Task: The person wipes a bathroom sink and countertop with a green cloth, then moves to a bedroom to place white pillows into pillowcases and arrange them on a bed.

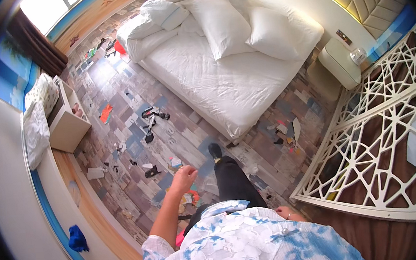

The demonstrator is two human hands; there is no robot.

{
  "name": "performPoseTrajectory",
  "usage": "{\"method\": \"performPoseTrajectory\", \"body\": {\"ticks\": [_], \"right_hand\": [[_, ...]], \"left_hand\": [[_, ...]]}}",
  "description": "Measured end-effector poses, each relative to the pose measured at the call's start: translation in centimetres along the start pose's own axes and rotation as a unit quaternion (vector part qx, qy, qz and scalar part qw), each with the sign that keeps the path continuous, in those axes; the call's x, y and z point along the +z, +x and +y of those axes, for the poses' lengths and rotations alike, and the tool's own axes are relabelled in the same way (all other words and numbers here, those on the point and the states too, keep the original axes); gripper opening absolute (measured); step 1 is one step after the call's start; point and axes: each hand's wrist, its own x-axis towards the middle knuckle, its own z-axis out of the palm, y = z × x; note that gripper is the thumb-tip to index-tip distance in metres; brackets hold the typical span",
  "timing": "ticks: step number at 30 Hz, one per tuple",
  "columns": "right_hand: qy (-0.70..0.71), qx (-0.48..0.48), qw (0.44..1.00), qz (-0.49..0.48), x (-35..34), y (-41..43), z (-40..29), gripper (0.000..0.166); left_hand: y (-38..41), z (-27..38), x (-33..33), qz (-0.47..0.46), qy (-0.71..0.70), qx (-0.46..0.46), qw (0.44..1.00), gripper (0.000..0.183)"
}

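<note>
My left hand (185,178) hangs in the air over the littered floor, its fingers curled in loosely and no object visible in them. Below it on the wood-patterned floor (189,131) lie a small white-and-blue packet (175,162) and a black item (152,172). An orange-and-white scrap (191,197) shows beside my forearm. My right hand (284,211) is low at my side, partly covered by my blue-and-white shirt; its fingers are mostly hidden. Ahead stands a bed (196,82) with a white sheet and several white pillows (220,27).
Black straps (152,116), an orange piece (106,114) and paper scraps (95,173) litter the floor. A white lattice partition (361,162) stands at right, near a cream nightstand (338,63). At left are an open-fronted cabinet (66,130) with white bedding (37,127), and a blue cloth (77,238).
</note>
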Motion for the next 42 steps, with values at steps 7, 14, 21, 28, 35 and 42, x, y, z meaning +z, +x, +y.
{"method": "performPoseTrajectory", "body": {"ticks": [7, 14, 21, 28, 35, 42], "right_hand": [[-0.247, -0.095, 0.953, -0.147, -10.1, 24.2, -1.1, 0.025], [-0.098, -0.101, 0.973, 0.183, -25.3, 33.5, -32.1, 0.023], [0.180, -0.171, 0.956, 0.152, -28.3, 32.1, -52.1, 0.026], [-0.051, -0.099, 0.980, 0.163, -18.6, 28.6, -36.7, 0.025], [-0.080, 0.296, 0.952, -0.004, -10.8, 20.9, -13.8, 0.023], [0.315, 0.206, 0.916, 0.142, -14.9, 17.8, -14.0, 0.021]], "left_hand": [[11.3, -4.4, -4.3, 0.055, 0.014, -0.057, 0.997, 0.030], [19.1, -5.5, -12.0, 0.064, -0.034, -0.197, 0.978, 0.028], [32.1, -5.5, -13.1, 0.000, -0.004, -0.081, 0.997, 0.029], [47.1, -4.1, -13.9, -0.117, 0.093, 0.042, 0.988, 0.030], [53.8, 7.5, -11.3, -0.119, -0.030, 0.061, 0.991, 0.022], [51.3, 12.8, -1.2, -0.227, 0.018, 0.020, 0.973, 0.026]]}}
